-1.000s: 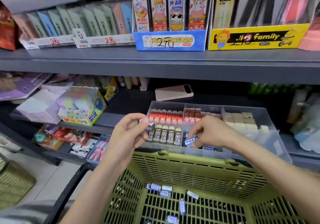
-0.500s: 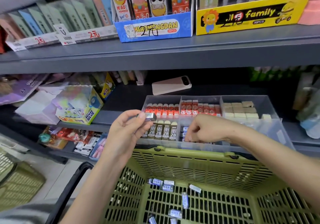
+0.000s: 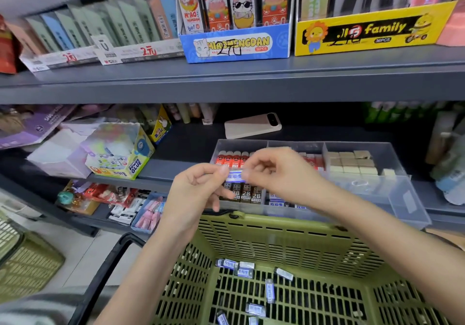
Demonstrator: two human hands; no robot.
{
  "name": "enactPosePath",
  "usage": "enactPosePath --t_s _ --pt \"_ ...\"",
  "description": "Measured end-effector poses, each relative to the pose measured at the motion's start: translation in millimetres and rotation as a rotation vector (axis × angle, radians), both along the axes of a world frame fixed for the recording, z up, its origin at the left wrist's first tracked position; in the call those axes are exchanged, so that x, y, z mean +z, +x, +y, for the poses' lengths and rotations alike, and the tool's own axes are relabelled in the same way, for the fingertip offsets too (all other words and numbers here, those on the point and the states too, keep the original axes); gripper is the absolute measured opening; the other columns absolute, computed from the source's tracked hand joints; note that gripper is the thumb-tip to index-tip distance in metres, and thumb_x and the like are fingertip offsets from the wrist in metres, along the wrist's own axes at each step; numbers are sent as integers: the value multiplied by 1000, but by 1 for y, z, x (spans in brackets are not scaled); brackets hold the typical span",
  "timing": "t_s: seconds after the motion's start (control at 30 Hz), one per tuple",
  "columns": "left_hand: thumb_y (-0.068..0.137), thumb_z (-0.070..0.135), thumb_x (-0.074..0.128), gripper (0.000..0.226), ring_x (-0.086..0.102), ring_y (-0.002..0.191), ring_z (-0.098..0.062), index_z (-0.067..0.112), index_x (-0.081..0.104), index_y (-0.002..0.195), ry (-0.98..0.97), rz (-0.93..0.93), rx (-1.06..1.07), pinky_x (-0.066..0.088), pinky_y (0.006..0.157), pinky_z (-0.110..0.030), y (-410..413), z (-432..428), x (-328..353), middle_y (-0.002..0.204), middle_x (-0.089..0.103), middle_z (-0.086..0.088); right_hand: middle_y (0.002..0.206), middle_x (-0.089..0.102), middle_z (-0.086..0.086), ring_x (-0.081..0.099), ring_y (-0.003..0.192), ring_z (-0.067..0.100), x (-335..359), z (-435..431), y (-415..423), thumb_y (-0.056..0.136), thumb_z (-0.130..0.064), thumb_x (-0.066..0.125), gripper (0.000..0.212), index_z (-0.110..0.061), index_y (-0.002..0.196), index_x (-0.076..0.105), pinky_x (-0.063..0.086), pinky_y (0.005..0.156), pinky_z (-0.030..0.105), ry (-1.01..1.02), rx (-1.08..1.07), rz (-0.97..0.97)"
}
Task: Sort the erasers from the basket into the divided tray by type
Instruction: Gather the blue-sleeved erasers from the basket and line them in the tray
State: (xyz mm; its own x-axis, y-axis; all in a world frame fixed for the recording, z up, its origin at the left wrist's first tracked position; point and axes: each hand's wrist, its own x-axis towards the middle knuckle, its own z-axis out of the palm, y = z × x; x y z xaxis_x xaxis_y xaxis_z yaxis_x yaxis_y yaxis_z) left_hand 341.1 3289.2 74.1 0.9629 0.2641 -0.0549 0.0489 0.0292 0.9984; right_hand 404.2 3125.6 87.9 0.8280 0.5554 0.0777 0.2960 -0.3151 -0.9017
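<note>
A small blue-and-white eraser (image 3: 234, 175) is pinched between the fingertips of my left hand (image 3: 198, 193) and my right hand (image 3: 274, 173), held above the clear divided tray (image 3: 392, 171) on the lower shelf. The tray holds red erasers (image 3: 230, 158) at the back left, dark 2B erasers (image 3: 247, 195) at the front left, blue-labelled ones (image 3: 276, 202) in the front middle and beige blocks (image 3: 349, 162) at the back right. The green basket (image 3: 264, 234) below has several wrapped erasers (image 3: 245, 271) lying loose on its floor.
A white phone-like device (image 3: 253, 125) lies behind the tray. A Power Glue box (image 3: 120, 153) stands to the left on the same shelf. Boxes of stationery fill the upper shelf (image 3: 226, 80). A second green basket (image 3: 27, 261) sits on the floor at left.
My right hand rose out of the tray's front compartment and met my left hand; both now pinch the eraser the left was holding. The camera tilted downward.
</note>
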Motion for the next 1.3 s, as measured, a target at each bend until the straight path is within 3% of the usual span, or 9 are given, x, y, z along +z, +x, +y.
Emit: enactPosePath --t_s 0.1,0.23,0.47,0.57,0.77,0.87,1.0,1.1,1.3 --pt "87 38 57 31 59 51 -9 9 69 84 43 27 28 33 36 -14 -1 0 4 74 71 -4 57 62 1 54 53 12 3 -22 18 83 -4 62 14 -12 73 66 41 44 19 -2 -115 213" --pt "99 34 43 37 45 52 -5 20 71 79 51 94 45 41 52 -11 -2 1 3 67 50 4 56 64 5 58 51 19 -6 -43 32 78 0 53 22 -12 66 66 48 46 26 -403 -143 88" --pt "80 0 38 38 43 63 -14 0 65 106 -416 131 -54 42 49 -19 -2 3 9 68 48 -4 50 64 -6 55 39 2 -18 -30 25 78 -10 60 20 -20 62 67 38 41 14 -590 -114 41" --pt "67 -3 45 49 45 65 -14 2 63 113 -476 130 -87 46 55 -22 0 5 9 70 49 -4 57 65 -10 58 53 3 -25 -25 19 79 -14 64 20 -23 61 66 42 58 19 -682 -66 -12" --pt "84 -5 50 32 52 70 -15 9 69 106 -508 92 -32 51 67 -25 2 1 3 77 57 -5 86 71 -7 62 83 12 -23 -25 19 82 -25 65 10 -22 82 75 45 71 25 -788 -41 -182" --pt "91 -5 45 31 57 71 -15 9 67 106 -505 77 -11 55 68 -23 3 -3 2 80 56 -7 66 64 -3 56 62 8 -12 -16 5 88 -32 62 25 -18 68 69 44 62 24 -508 -92 -208" --pt "90 0 47 28 62 73 -16 13 63 109 -516 62 -25 54 64 -26 5 -13 2 76 60 -5 55 63 -1 55 45 3 -1 9 -29 80 -34 71 21 -16 69 65 47 45 20 25 9 201" --pt "93 3 47 27 66 68 -16 14 62 112 -548 46 -32 54 56 -27 3 -22 2 76 62 -3 65 66 6 59 54 11 -10 24 -40 74 -29 77 20 -17 73 61 56 58 33 57 -126 140" --pt "90 4 50 23 65 79 -16 11 62 108 -475 -58 -78 53 70 -25 1 -30 -3 83 60 -4 67 62 0 48 54 2 -16 19 -31 82 -12 66 8 -17 76 65 48 58 28 88 -195 49"
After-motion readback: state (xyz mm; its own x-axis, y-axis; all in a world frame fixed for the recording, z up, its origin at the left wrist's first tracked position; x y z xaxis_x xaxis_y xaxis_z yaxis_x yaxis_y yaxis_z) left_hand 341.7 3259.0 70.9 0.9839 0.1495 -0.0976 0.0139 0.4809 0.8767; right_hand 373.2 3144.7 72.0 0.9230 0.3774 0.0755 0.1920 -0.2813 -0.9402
